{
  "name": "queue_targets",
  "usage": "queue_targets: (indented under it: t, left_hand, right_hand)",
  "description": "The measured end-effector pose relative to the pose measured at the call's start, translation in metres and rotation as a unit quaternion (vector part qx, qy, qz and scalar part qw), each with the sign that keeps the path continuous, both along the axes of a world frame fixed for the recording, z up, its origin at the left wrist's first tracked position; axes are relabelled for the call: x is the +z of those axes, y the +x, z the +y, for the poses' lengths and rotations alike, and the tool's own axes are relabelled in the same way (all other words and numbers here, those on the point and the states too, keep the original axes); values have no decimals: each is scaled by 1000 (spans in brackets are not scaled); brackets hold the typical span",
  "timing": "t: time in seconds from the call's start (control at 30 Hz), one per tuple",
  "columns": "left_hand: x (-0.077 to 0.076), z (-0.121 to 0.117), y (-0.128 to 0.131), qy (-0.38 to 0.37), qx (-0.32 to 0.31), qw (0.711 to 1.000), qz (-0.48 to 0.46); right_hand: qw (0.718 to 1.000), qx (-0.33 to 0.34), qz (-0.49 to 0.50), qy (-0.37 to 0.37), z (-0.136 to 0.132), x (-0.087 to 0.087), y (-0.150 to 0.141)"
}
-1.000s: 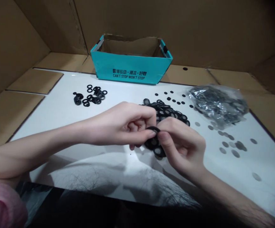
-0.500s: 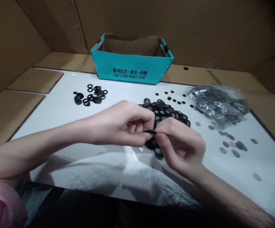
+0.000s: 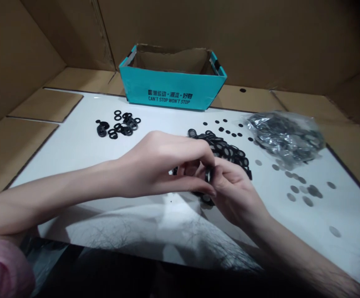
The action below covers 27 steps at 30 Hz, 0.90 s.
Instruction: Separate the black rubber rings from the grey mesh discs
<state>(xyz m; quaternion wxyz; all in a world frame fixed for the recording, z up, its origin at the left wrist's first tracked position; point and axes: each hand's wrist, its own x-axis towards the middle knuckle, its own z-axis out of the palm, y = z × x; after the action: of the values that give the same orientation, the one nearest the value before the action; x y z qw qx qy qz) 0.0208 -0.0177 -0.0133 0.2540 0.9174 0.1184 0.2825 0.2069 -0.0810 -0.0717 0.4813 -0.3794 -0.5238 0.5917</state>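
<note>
Ring in black [image 3: 207, 175] stands on edge between both hands, its long axis running roughly from 12 to 6 o'clock, tilted little, with its narrow profile in view and a pale strip inside. Left hand [image 3: 164, 161] is clamped on it, index finger at the upper end and thumb at the lower. Right hand [image 3: 238, 190] curls against its 3 o'clock side; with the fingertips hidden, I cannot tell whether they are closed on it.

From the ring, a teal box [image 3: 172, 89] sits open-topped at 11 o'clock, its brown inner wall visible and its floor hidden. A clear plastic bag [image 3: 283, 138] at 2 o'clock is full of dark pieces. On the white desk [image 3: 74, 145], a pile of black-rimmed pieces [image 3: 225, 151] lies at 1 o'clock, loose rings [image 3: 128, 124] at 10, and grey discs [image 3: 313, 190] at 3.
</note>
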Motion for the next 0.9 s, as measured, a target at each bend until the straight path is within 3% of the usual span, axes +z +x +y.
queue_targets:
  t: [0.13, 0.3, 0.47, 0.63, 0.73, 0.8, 0.9]
  left_hand:
    - [-2, -2, 1, 17, 18, 1000, -4]
    - [-6, 3, 0, 20, -15, 999, -25]
    - [-6, 4, -1, 18, 34, 999, -15]
    - [-10, 1, 1, 20, 53, 998, 1]
    - [-8, 5, 0, 35, 60, 997, 41]
    - [0, 16, -6, 51, 89, 992, 69]
    - [14, 46, -26, 55, 191, 973, 116]
  right_hand:
    - [999, 7, 29, -35, -1, 2, -4]
    - [999, -9, 21, -44, 0, 2, -5]
    - [999, -17, 17, -34, 1, 2, -2]
    - [999, -30, -32, -5, -2, 1, -1]
    - [992, -48, -111, 30, -1, 8, 4]
    - [967, -81, -226, 90, 3, 18, 12]
    - [878, -121, -413, 209, 13, 32, 33]
